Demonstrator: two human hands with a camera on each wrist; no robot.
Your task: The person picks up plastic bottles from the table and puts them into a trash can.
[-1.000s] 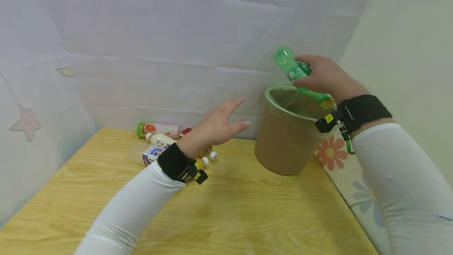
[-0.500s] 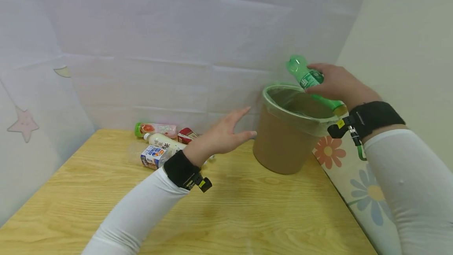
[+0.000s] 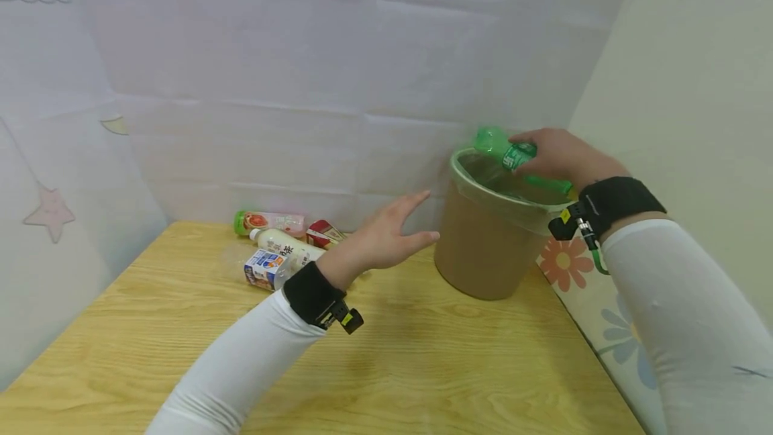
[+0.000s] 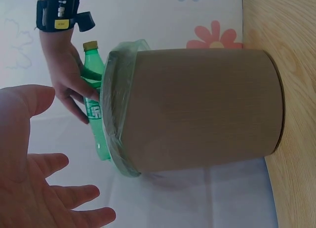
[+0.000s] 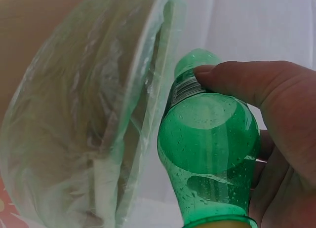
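My right hand (image 3: 558, 156) grips a green plastic bottle (image 3: 513, 156) with a yellow cap, held tilted just over the rim of a brown bin (image 3: 489, 247) lined with a clear bag. The right wrist view shows the green bottle (image 5: 210, 154) close up, with my thumb across its label, beside the bag-lined rim (image 5: 143, 109). My left hand (image 3: 395, 230) hovers open, fingers spread, left of the bin and above the wooden table (image 3: 423, 361). In the left wrist view the left hand (image 4: 34, 178) is beside the bin (image 4: 197, 109), with the bottle (image 4: 94, 109) behind it.
A small pile of drink containers lies at the table's back left: a pink-labelled bottle (image 3: 268, 221), a white bottle (image 3: 280, 243), a blue-and-white carton (image 3: 261, 267) and a red carton (image 3: 323, 233). A flowered panel (image 3: 580, 287) borders the table's right edge. White sheeting forms the back wall.
My right hand has lowered the green bottle from well above the bin down to its rim. The left hand has dropped slightly and stays open.
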